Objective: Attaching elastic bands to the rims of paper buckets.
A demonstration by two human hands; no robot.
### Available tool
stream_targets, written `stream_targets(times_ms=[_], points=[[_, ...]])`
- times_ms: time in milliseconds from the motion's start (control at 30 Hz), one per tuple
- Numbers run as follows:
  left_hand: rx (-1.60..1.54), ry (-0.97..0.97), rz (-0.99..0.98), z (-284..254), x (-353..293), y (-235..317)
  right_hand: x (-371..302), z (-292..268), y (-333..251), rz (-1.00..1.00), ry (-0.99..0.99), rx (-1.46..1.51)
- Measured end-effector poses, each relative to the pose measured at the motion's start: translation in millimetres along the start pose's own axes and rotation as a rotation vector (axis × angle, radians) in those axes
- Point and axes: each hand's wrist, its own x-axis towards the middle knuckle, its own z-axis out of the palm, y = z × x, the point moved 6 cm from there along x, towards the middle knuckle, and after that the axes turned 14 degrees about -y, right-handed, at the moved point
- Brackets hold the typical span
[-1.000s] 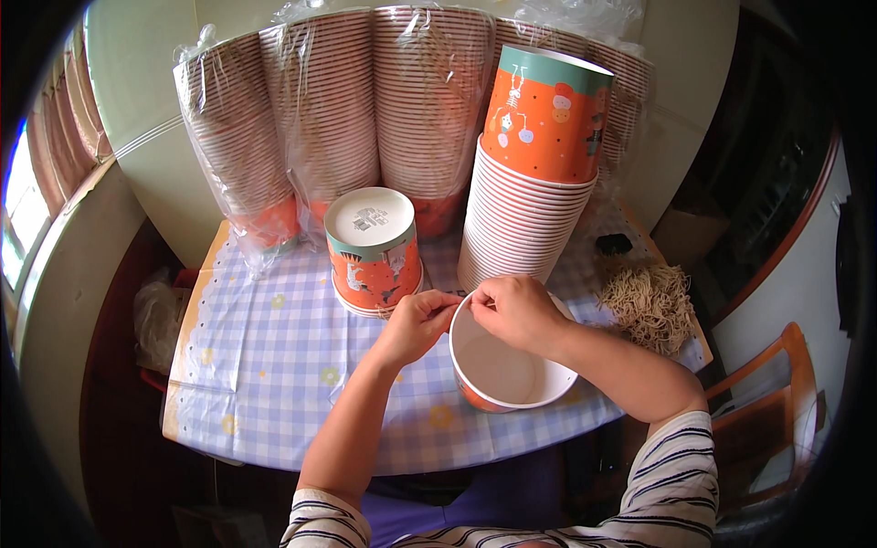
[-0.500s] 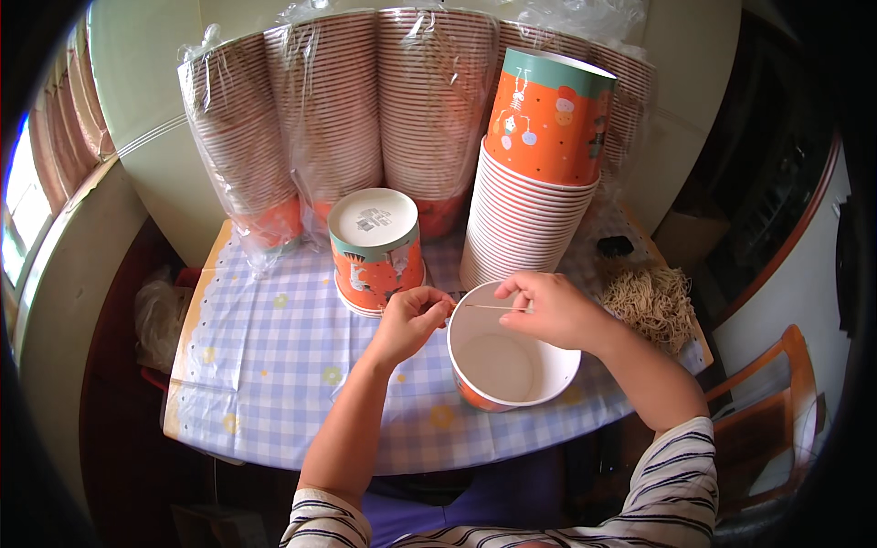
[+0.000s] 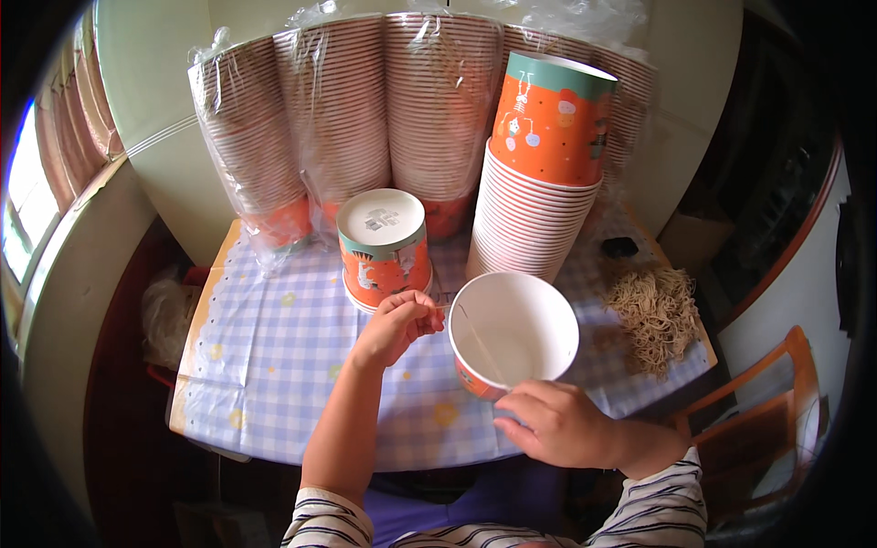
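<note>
An open paper bucket [image 3: 539, 320], white inside with orange printing outside, stands at the near middle of the table. A thin pale string [image 3: 482, 342] stretches across its mouth from the left rim to the near rim. My left hand [image 3: 399, 327] is closed just outside the left rim, pinching one end of the string between thumb and fingers. At the near rim, my right hand [image 3: 559, 425] has its fingers curled round the string's other end; the fingertips are partly hidden. Behind my left hand, an upside-down orange bucket [image 3: 385, 265] shows its white base.
A tall stack of nested paper buckets [image 3: 530, 215] stands behind the open one. Plastic-wrapped stacks [image 3: 333, 110] line the back. A heap of tan strings [image 3: 653, 315] lies at right beside a small black object [image 3: 619, 247]. A checked cloth [image 3: 274, 365] covers the table; a wooden chair [image 3: 776, 411] is at right.
My right hand has moved from over the bucket's far rim toward me, down to its near rim, drawing the string across the mouth. My left hand has stayed beside the left rim.
</note>
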Motion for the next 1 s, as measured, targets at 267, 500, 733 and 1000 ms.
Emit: stream_targets(times_ms=[267, 500, 733, 1000], points=[[0.103, -0.092, -0.191, 13, -45, -15, 4, 16, 44, 0.134, 0.265, 0.068], [0.257, -0.177, -0.334, 29, -49, -32, 34, 64, 76, 0.197, 0.160, 0.610], [0.362, -0.134, -0.395, 29, -52, -45, 41, 102, 84, 0.140, 0.279, 0.875], [0.444, -0.119, -0.422, 31, -54, -44, 42, 99, 76, 0.059, 0.299, 0.703]])
